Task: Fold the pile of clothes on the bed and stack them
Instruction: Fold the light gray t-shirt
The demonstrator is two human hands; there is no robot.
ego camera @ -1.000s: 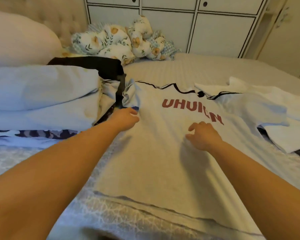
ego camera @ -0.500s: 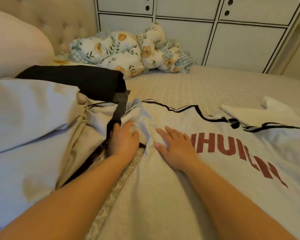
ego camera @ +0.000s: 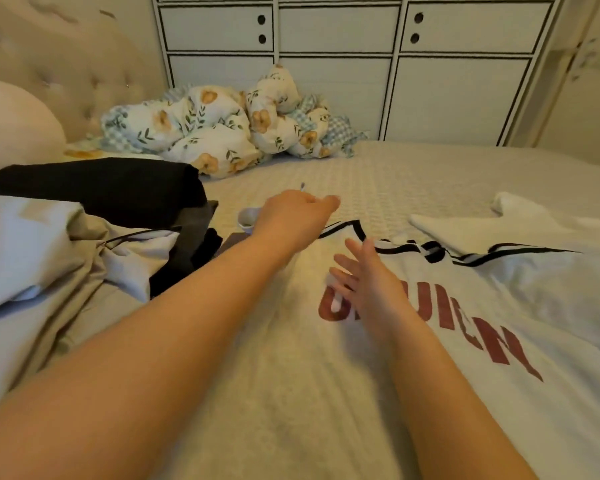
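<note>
Left hand [ego camera: 293, 211] out over shirt [ego camera: 291, 375] collar, finger grip unclear. Right hand [ego camera: 368, 282] flat on red lettering [ego camera: 465, 327], fingers spread wide. Clothes pile [ego camera: 66, 237] left.

Left hand [ego camera: 293, 211] blurred, grip unclear; right hand [ego camera: 368, 284] covers shirt lettering [ego camera: 471, 336]; small object [ego camera: 249, 218] by left hand partly hidden.

Dim, warm yellowish indoor light with soft shadows under the arms on the shirt [ego camera: 291, 393]. Both hands are motion-blurred. Wide-angle distortion bends the cabinet [ego camera: 343, 64] lines toward the frame edges.
</note>
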